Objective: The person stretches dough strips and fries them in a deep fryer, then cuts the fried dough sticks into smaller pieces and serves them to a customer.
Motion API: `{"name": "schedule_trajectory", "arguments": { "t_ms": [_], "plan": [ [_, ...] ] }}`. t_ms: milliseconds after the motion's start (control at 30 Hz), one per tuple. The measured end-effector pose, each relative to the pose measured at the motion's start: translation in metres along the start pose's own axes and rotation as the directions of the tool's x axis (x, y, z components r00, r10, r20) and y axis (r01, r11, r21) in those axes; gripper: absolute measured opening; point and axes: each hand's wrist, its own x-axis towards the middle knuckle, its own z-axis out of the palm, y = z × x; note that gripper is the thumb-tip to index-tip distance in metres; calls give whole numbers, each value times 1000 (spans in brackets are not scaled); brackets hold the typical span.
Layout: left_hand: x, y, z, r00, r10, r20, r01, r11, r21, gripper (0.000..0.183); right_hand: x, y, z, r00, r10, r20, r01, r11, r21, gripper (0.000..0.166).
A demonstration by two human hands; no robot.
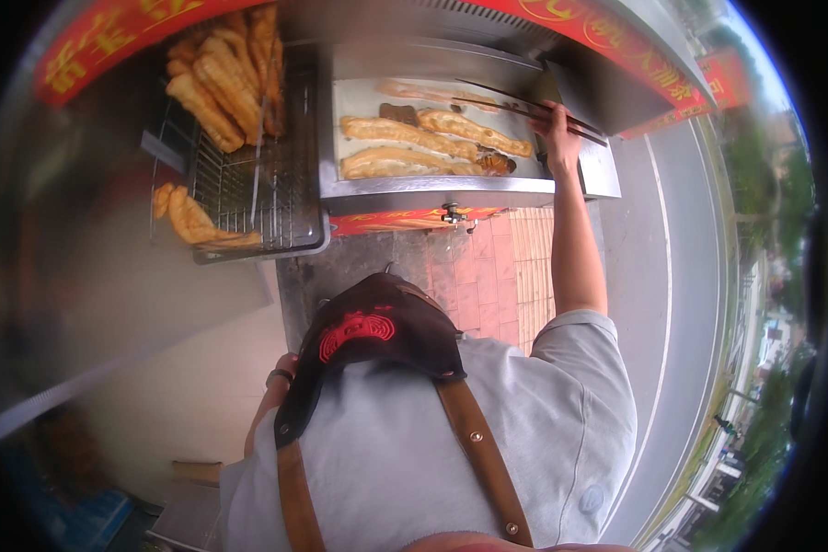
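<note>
My right hand (559, 138) grips a pair of long dark chopsticks (497, 107), which reach left over a fryer of oil (359, 100). Under their tips a pale fried dough stick (428, 93) lies at the far side of the oil. Nearer to me float more golden dough sticks: one on the right (472, 130), one in the middle (407, 136) and one at the front edge (400, 164). A darker brown piece (498, 163) sits by their right ends. My left hand (288, 361) hangs low beside the apron (386, 324), mostly hidden, so its fingers do not show.
Left of the fryer, a wire draining rack (286, 172) over a tray holds several upright fried dough sticks (224, 83) and another bent one (200, 217). A valve (453, 214) juts from the fryer's front. A red printed banner (607, 34) hangs above; a road (690, 276) runs at right.
</note>
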Motion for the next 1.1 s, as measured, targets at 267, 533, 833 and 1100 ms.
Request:
{"name": "schedule_trajectory", "arguments": {
  "t_ms": [267,533,833,1100],
  "plan": [
    [30,56,-8,998,51,-41,-48,996,74,31,48,37,-19,971,227,75,-238,950,202,43],
    [1,81,6,998,15,-56,-13,999,40,34,32,3,-69,944,231,234,-265,956,125,47],
    [-6,126,-36,999,9,-52,-9,1000,-4,41,40,17,-64,925,323,201,-354,925,140,51],
    [3,88,-12,996,-20,-87,18,1000,-13,41,-19,-4,-1,863,255,436,-332,937,109,47]
  ]
}}
